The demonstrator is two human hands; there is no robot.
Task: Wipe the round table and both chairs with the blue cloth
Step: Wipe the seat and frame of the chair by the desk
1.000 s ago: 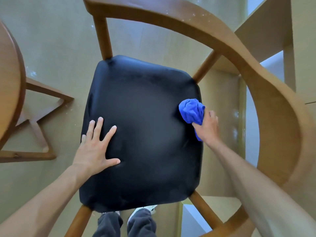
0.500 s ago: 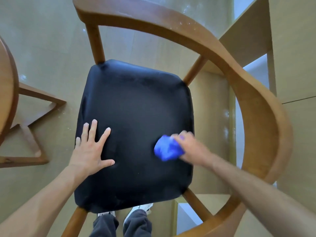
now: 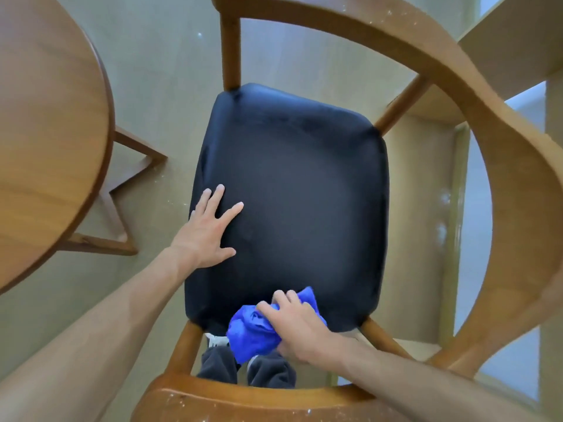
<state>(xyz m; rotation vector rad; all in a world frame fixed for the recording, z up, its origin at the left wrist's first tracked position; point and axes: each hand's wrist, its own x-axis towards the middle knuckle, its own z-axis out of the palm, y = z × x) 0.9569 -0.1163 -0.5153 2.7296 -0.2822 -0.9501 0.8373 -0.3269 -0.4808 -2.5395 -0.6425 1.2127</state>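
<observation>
I look straight down on a wooden chair with a black padded seat point(image 3: 304, 184) and a curved wooden backrest rail point(image 3: 475, 95) that wraps around it. My right hand point(image 3: 300, 328) grips the bunched blue cloth point(image 3: 251, 333) at the seat's near edge, where part of the cloth hangs over the rim. My left hand point(image 3: 208, 231) rests flat on the seat's left side with fingers spread. The round wooden table point(image 3: 45, 141) fills the left edge of the view.
The table's wooden base struts point(image 3: 122, 202) stand on the beige floor between table and chair. The chair rail point(image 3: 243, 400) curves close under my arms, dusted with white specks. My dark trouser legs point(image 3: 243, 370) show below the seat. Pale wall panels point(image 3: 518, 41) rise at right.
My right hand has swept the blue cloth from the seat's right edge across to its near edge. My left hand stays pressed on the seat's left side. The view has shifted.
</observation>
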